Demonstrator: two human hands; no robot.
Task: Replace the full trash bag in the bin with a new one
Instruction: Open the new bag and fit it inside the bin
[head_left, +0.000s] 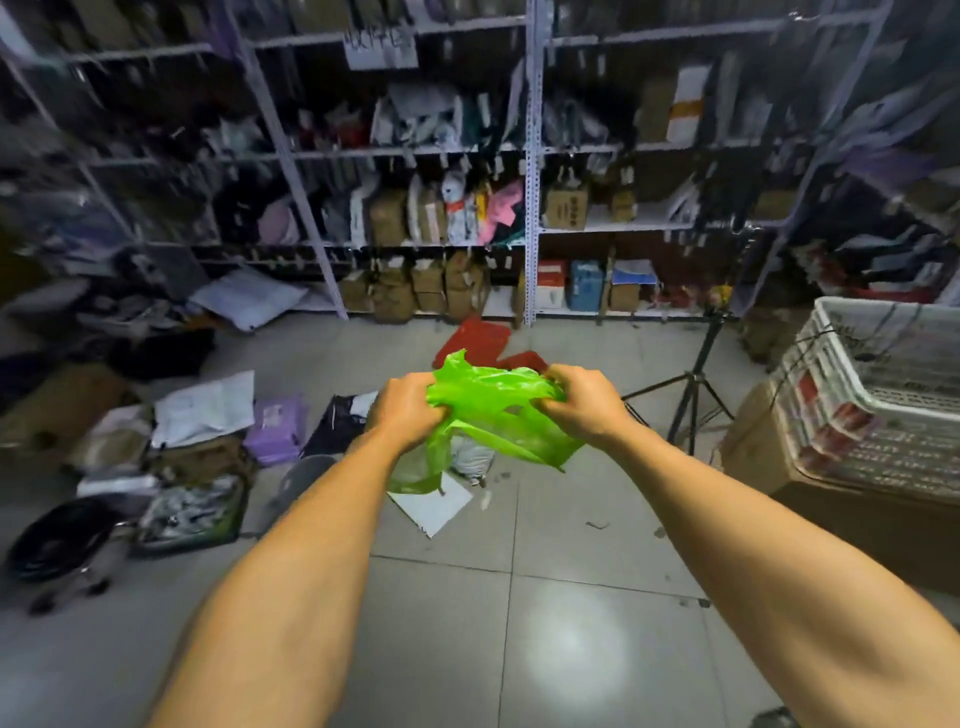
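Observation:
A crumpled bright green plastic bag hangs in the air in front of me, held between both hands. My left hand grips its left side with curled fingers. My right hand grips its right side the same way. Part of the bag droops below my hands. A round grey bin stands on the floor just left of my left forearm, which partly hides it.
Metal shelves full of boxes and parcels line the back wall. Parcels lie on the floor at left. A black stool stands at lower left. A tripod and stacked white crates on a carton stand at right.

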